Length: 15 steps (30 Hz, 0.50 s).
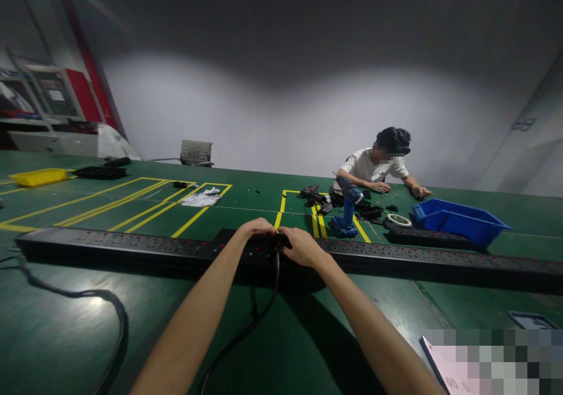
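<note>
A: What was the biggest thing on the green table [308, 348]?

B: A long black power strip [132, 247]. It ran left to right across nearly the whole view, side-on to the person, with rows of sockets and small red lights along its top.

A: And where did it lie from the hands?

B: Straight ahead, at the end of both outstretched arms. The hands met at about its middle, so its long axis crossed the line of the arms.

A: Which hand was nearer?

B: Neither, really. The left hand [257, 229] rested curled over the top of the strip. The right hand [301, 247] sat just beside it, closed around a black plug [281, 242] right at the sockets. The two hands were almost touching.

A: Was the plug fully seated?

B: I couldn't tell; the fingers hid the joint. Its black cable [259, 318] dropped from the plug and trailed back toward the person between the arms.

A: Anything beyond?

B: Another person [378, 166] sat across the table, well apart, near a blue bin [457, 222] and a blue drill [347, 207].
</note>
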Available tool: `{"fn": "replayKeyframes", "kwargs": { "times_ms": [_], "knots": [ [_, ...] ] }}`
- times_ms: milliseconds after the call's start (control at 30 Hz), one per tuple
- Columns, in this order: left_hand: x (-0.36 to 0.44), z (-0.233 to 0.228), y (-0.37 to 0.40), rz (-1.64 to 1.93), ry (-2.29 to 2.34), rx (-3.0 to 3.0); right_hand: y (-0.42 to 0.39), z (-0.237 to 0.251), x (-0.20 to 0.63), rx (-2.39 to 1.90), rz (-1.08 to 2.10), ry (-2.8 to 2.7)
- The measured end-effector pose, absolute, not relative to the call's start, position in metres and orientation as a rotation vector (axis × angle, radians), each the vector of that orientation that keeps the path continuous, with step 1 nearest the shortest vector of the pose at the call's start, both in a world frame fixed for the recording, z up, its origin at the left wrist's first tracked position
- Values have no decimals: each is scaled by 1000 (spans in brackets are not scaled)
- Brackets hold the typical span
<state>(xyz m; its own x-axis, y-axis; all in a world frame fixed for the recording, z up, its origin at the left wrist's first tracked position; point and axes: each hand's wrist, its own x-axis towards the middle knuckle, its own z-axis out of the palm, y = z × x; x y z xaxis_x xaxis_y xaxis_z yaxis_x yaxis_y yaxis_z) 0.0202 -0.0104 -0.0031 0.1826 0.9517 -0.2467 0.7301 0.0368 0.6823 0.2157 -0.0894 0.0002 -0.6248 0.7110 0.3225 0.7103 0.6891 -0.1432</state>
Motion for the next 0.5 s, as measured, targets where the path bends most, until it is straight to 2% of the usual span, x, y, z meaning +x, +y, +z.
{"fn": "replayKeyframes", "kwargs": {
  "times_ms": [300, 500],
  "knots": [
    [23, -3, -2, 313, 1568, 1851, -79, 23, 202, -1028, -505, -2870],
    [23, 1, -5, 314, 1528, 1869, -74, 24, 202, -918, -491, -2920]
  ]
}}
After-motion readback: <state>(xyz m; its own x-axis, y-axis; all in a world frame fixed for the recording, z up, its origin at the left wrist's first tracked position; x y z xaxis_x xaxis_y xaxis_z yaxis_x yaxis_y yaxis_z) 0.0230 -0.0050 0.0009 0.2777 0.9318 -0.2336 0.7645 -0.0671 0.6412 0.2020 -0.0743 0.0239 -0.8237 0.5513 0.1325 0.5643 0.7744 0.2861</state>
